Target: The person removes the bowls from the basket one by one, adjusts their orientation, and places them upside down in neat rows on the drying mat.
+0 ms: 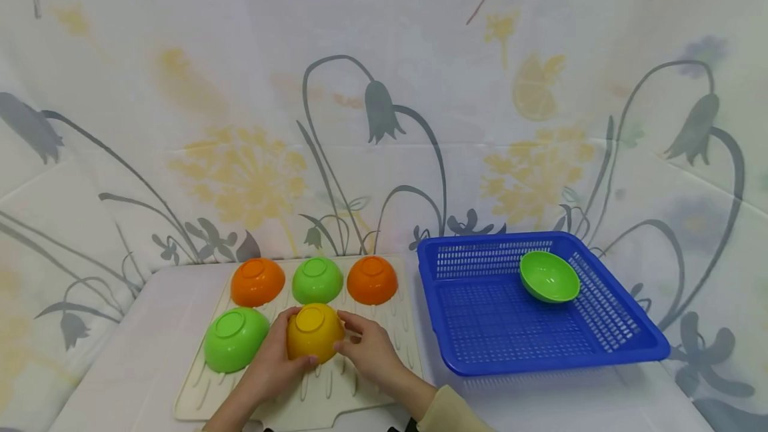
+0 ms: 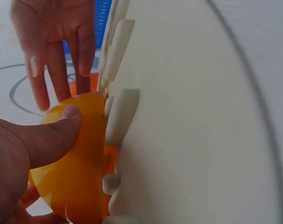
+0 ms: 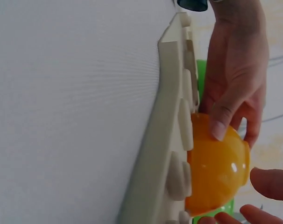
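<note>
An upside-down yellow bowl (image 1: 316, 333) sits on the cream ridged drying mat (image 1: 373, 379), its rim against the ridges. My left hand (image 1: 277, 360) grips it from the left, the thumb (image 2: 62, 135) laid along its side and the fingers behind. To the right of the bowl is my right hand (image 1: 373, 351), its fingers spread and fairly straight. In the left wrist view those fingers (image 2: 57, 70) hang close by the bowl; whether any touches it I cannot tell. A green bowl (image 1: 235, 340) stands upside down just left of my left hand.
Behind the yellow bowl, an orange bowl (image 1: 258, 283), a green bowl (image 1: 318, 281) and another orange bowl (image 1: 373, 281) form an upside-down row. On the right is a blue basket (image 1: 447, 352) with a green bowl (image 1: 549, 277) inside. A flowered curtain (image 1: 396, 172) hangs behind.
</note>
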Demonstrator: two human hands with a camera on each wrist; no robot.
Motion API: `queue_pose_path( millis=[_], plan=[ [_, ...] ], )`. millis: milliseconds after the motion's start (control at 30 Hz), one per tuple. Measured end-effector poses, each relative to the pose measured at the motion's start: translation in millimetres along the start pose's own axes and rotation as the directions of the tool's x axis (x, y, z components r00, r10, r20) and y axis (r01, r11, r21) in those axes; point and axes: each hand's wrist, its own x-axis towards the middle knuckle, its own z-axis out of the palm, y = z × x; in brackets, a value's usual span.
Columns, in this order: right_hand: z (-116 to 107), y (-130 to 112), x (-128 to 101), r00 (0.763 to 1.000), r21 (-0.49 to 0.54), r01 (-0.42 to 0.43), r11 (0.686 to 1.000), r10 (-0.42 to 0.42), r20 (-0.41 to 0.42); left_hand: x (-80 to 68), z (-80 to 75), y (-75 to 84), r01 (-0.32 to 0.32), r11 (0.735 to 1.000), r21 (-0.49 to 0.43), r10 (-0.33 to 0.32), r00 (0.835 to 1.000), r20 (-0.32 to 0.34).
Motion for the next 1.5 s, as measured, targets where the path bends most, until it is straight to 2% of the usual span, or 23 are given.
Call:
queue_pose_path(
  millis=[133,367,600,767,900,1033,1233,1367,1500],
  plan=[
    [-5.4,-6.9,-2.3,1.0,-0.018,0.028,0.999,-0.029,-0.008,0.7,0.0,-1.9,-0.003,1.0,0.003,0.003,1.0,-0.009],
    [-27.0,-27.7,-13.7,0.987,-0.03,0.144,0.989,-0.146,-0.066,5.6,4.4,-1.6,-0.052,0.999,0.009,0.053,0.998,-0.027],
    [-52.2,-52.4,-27.5,0.963,-0.049,0.248,0.968,-0.252,-0.1,3.7,2.2,-2.7,-0.013,1.0,0.007,0.013,1.0,-0.016],
    [-78.1,-63.9,-34.8,0.945,-0.075,0.275,0.959,-0.284,-0.163,0.7,-0.4,-4.9,0.006,1.0,0.003,-0.006,1.0,-0.009],
    [-108.3,-68.9,-34.8,0.945,-0.098,0.22,0.97,-0.237,-0.223,-1.4,-2.8,-6.0,0.015,1.0,0.011,-0.015,1.0,-0.009],
    [-147.6,-71.1,-33.8,0.95,-0.137,0.152,0.979,-0.183,-0.255,-2.6,-4.1,-6.3,0.011,1.0,0.017,-0.011,1.0,-0.006],
    [-206.8,-68.3,-30.2,0.94,-0.233,0.102,0.967,-0.17,-0.296,-1.0,-2.6,-6.8,0.001,1.0,0.018,-0.001,1.0,-0.018],
    [-242.7,-63.8,-28.4,0.921,-0.307,0.066,0.95,-0.176,-0.347,0.7,0.8,-6.7,0.009,1.0,0.011,-0.009,1.0,-0.018],
    [-280.5,-53.7,-27.6,0.92,-0.305,0.013,0.952,-0.131,-0.369,0.9,3.1,-6.0,0.022,1.0,0.01,-0.022,1.0,-0.016]
  ],
)
